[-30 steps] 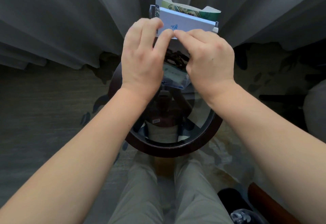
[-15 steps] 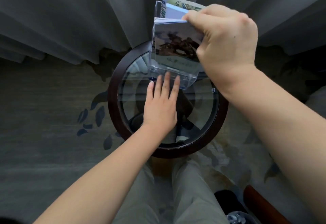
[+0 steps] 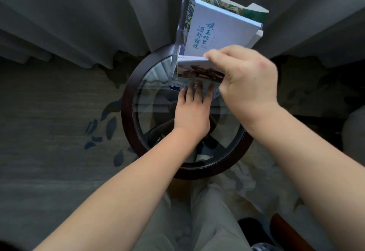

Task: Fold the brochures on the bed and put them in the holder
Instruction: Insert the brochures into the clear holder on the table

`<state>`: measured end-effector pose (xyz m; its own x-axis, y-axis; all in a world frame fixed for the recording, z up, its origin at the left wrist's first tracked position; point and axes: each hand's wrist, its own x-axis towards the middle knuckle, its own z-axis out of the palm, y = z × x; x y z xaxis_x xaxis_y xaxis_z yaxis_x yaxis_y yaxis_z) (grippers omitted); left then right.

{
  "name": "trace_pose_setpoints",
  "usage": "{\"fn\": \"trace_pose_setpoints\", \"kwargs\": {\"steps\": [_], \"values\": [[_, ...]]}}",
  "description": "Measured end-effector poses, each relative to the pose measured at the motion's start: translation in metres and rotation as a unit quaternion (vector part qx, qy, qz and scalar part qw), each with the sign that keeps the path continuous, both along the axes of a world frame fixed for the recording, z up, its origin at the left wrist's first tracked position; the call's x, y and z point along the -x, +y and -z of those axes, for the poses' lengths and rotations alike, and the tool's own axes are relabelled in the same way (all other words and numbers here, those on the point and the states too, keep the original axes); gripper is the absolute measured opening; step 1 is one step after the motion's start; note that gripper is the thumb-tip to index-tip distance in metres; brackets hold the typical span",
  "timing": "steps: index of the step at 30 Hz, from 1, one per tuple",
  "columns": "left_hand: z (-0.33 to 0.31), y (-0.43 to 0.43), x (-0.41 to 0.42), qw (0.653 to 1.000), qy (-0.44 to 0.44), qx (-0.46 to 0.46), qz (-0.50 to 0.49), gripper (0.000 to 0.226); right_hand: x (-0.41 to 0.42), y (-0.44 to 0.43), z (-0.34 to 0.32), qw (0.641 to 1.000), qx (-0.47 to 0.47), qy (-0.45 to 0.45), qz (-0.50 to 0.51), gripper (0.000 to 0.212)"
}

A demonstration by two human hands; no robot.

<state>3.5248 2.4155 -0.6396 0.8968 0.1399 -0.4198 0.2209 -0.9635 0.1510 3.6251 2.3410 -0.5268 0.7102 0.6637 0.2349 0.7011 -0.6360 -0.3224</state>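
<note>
Nearest us, on our side of the holder, the left hand [image 3: 192,110] lies flat on the glass table [image 3: 128,112]. Its fingers [image 3: 199,90] are straight and close together, tips touching the foot of the holder [image 3: 180,33]. It grips nothing and looks like a brace.

Higher up and at the holder's front right, the right hand [image 3: 248,81] pinches the photo brochure [image 3: 197,69]. Thumb and fingertips are narrow on its upper right corner.

Key relation: the photo brochure stands in the holder's front pocket. Its top edge runs left-right across the holder and its body drops down and to the left of the pinching fingers. Its lower part is blurred behind the clear front, so we cannot tell if it has bottomed out. We judge the next move is a push straight down along the pocket. The right hand is the one on it, and the left keeps the holder from sliding away.

In the holder's rear part the white brochure [image 3: 221,31] with blue script stands taller. The green brochure [image 3: 254,11] is at the very back. Beyond the holder hangs the grey curtain [image 3: 79,13].
</note>
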Motion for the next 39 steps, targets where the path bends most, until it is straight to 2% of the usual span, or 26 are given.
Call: {"fn": "trace_pose_setpoints", "kwargs": {"steps": [4, 9, 13, 15, 22, 27, 39], "values": [[0.007, 0.0, 0.001, 1.0, 0.002, -0.002, -0.012, 0.075, 0.019, -0.004, 0.03, 1.0, 0.006, -0.007, 0.008, 0.039], [0.011, -0.007, 0.012, 0.999, -0.017, 0.014, -0.03, 0.08, 0.035, -0.007, 0.051, 0.999, -0.002, -0.028, 0.023, 0.036], [0.007, -0.008, 0.014, 0.998, -0.04, 0.024, -0.043, 0.087, 0.054, -0.006, 0.057, 0.989, 0.133, -0.012, 0.059, 0.058], [0.008, -0.005, 0.013, 0.999, -0.028, 0.015, -0.039, 0.088, 0.06, -0.007, 0.06, 0.985, 0.162, 0.006, 0.063, 0.067], [0.014, 0.013, 0.011, 0.998, -0.033, -0.018, -0.049, 0.083, 0.052, -0.011, 0.058, 0.983, 0.175, 0.019, 0.054, 0.082], [0.015, 0.028, 0.013, 0.996, -0.06, -0.049, -0.052, 0.096, 0.038, -0.014, 0.053, 0.985, 0.167, 0.036, 0.017, 0.084], [0.007, 0.043, 0.008, 0.993, -0.067, -0.082, -0.051, 0.103, 0.035, -0.019, 0.048, 0.987, 0.136, 0.083, -0.005, 0.086]]}}
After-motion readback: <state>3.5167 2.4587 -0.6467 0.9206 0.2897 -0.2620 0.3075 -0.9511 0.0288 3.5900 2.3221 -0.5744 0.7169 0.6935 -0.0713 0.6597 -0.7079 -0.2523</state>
